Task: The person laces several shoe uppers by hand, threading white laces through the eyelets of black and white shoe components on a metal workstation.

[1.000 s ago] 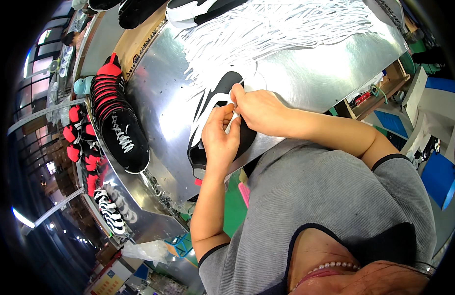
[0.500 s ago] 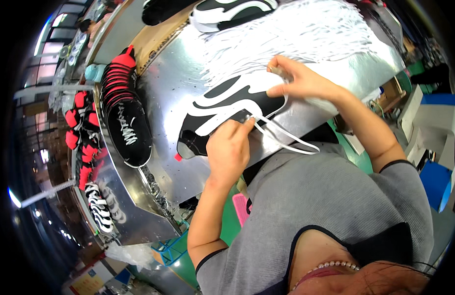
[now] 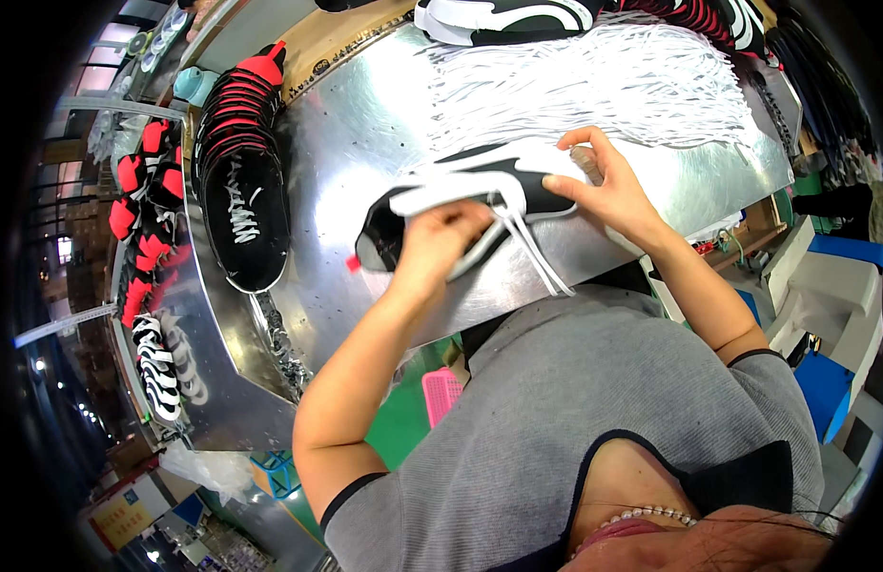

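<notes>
A black and white shoe upper [image 3: 480, 185] with a small red heel tab lies on the metal table before me. My left hand [image 3: 440, 240] has its fingers bent together at the near side of the opening, gripping the upper's edge; the fingertips are somewhat blurred. From the eyelets beside those fingers a white shoelace [image 3: 532, 250] trails toward my body in two strands. At the toe end my right hand [image 3: 608, 189] touches the upper with thumb and index finger spread apart. One of its fingers wears a tan wrap.
A wide pile of white laces [image 3: 594, 91] spreads beyond the upper. Stacked black and red uppers [image 3: 243, 205] stand along the table's left side, and another black and white upper [image 3: 508, 19] lies at the far edge. A pink basket [image 3: 441, 396] is below, near my left elbow.
The upper has tilted, and its dark opening shows more. My left hand has shifted along its near edge, and the lace loop has narrowed into two hanging strands. My right hand stays at the toe.
</notes>
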A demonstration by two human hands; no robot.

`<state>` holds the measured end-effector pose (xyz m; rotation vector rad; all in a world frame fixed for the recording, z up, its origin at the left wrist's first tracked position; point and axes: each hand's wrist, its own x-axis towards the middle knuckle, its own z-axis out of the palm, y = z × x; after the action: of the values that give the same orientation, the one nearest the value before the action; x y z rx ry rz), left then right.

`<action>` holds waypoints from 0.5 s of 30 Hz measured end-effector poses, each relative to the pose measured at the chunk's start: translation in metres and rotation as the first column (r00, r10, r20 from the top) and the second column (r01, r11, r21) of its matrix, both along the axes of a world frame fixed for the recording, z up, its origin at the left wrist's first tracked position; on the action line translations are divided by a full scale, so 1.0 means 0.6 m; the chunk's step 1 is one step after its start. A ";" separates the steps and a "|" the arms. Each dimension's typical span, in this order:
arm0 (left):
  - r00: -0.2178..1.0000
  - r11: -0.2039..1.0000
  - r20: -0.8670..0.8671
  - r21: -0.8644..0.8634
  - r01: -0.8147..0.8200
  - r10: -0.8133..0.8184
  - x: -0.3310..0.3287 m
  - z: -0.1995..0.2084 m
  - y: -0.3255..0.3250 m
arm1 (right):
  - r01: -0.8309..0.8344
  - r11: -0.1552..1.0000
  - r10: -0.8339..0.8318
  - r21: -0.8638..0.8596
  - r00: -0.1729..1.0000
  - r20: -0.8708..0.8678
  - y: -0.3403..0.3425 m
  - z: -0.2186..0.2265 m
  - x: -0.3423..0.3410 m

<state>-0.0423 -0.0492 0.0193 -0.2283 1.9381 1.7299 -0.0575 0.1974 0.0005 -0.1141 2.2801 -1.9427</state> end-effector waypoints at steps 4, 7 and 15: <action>0.989 0.995 -0.119 -0.041 -0.094 0.089 -0.006 -0.005 0.004 | 0.014 0.999 -0.015 0.043 1.000 0.027 0.009 -0.017 -0.010; 0.989 0.996 -0.132 -0.042 -0.073 0.067 -0.001 -0.004 0.009 | -0.079 0.990 0.058 0.115 0.982 0.181 0.014 0.018 -0.010; 0.982 0.985 -0.171 -0.135 -0.107 0.083 0.010 0.014 0.022 | -0.073 0.997 0.064 0.030 0.968 0.241 0.014 0.026 0.007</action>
<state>-0.0364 -0.0360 0.0280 -0.2401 2.2082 1.7186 -0.0536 0.2060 0.0164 0.0443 2.1267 -1.7705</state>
